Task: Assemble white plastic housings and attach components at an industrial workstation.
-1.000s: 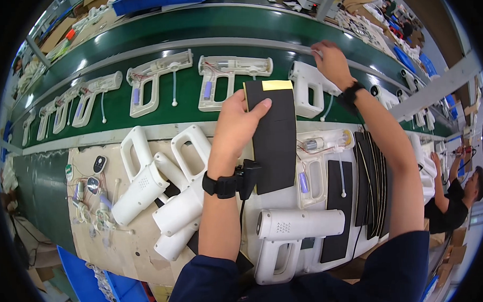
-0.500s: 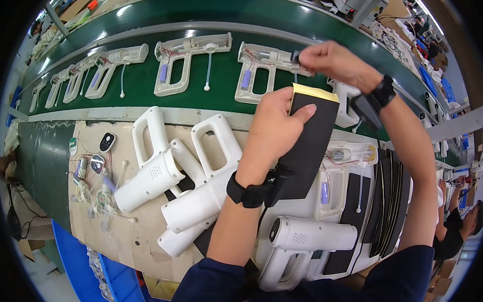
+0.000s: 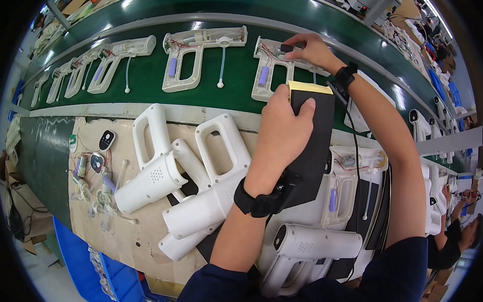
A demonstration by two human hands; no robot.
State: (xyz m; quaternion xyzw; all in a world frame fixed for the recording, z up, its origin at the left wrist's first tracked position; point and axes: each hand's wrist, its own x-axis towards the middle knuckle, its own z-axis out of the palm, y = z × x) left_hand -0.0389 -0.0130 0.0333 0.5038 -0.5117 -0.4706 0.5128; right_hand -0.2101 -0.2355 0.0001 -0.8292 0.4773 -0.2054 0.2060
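Observation:
My left hand (image 3: 286, 128) is closed on a black foam sheet (image 3: 311, 148) with a yellow backing edge at its top, thumb on the front face. Farther off and to the right, my right hand (image 3: 312, 50) pinches a small black foam piece (image 3: 286, 47). That piece is at the motor part of a white gun-shaped half-shell (image 3: 264, 91) lying open on the green conveyor belt (image 3: 234, 92). Red wires and a purple cylinder (image 3: 263, 77) show inside this shell. Whether the foam piece touches the motor is hard to tell.
More open half-shells (image 3: 181, 70) line the belt to the left. Closed white gun-shaped housings (image 3: 201, 205) lie on the cardboard-covered bench (image 3: 143, 234), beside loose wired parts (image 3: 96, 182). Another open shell (image 3: 341, 195) and black strips are at right. A blue bin (image 3: 78, 263) stands lower left.
My right hand has moved slightly left and up with the small foam piece, in over the half-shell. The shells on the belt appear farther right. My left hand keeps hold of the foam sheet.

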